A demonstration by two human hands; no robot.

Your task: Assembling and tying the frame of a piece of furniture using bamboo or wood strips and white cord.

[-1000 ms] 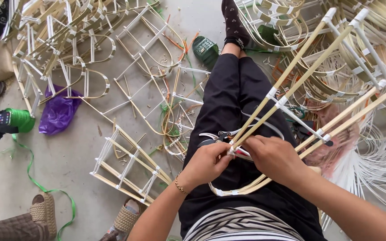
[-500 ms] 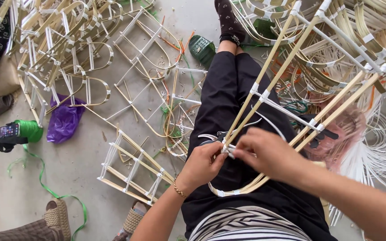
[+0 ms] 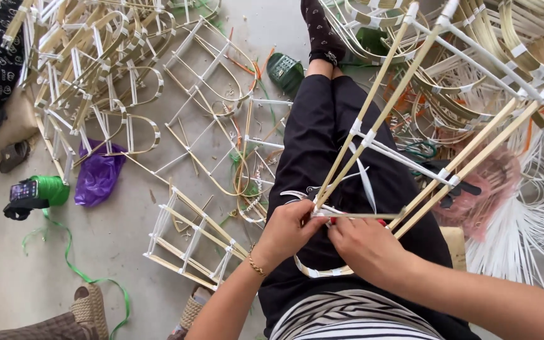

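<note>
A bamboo-stick frame point(image 3: 379, 119), bound with white plastic strips, rests across my lap on black trousers and reaches up and to the right. My left hand point(image 3: 288, 233) pinches the joint where two sticks meet near the frame's lower end. My right hand point(image 3: 363, 249) is closed on a thin bamboo stick point(image 3: 366, 216) lying crosswise at that joint; something red shows just under its fingers. A loose white strip point(image 3: 365, 179) hangs from the frame above my hands. A curved bamboo loop point(image 3: 322, 272) with white wraps lies under both wrists.
Several finished bamboo frames point(image 3: 190, 236) lie on the concrete floor at left. A purple bag point(image 3: 99, 176), a green tape roll point(image 3: 50, 189) with trailing ribbon, a green basket point(image 3: 284, 72) and white strips point(image 3: 524, 233) at right surround me. Another person's sandalled feet point(image 3: 89, 308) show bottom left.
The frame has swung slightly, its long sticks pointing more upright. My right hand shifted lower and right, now drawing a thin stick across the joint. My left hand kept its grip.
</note>
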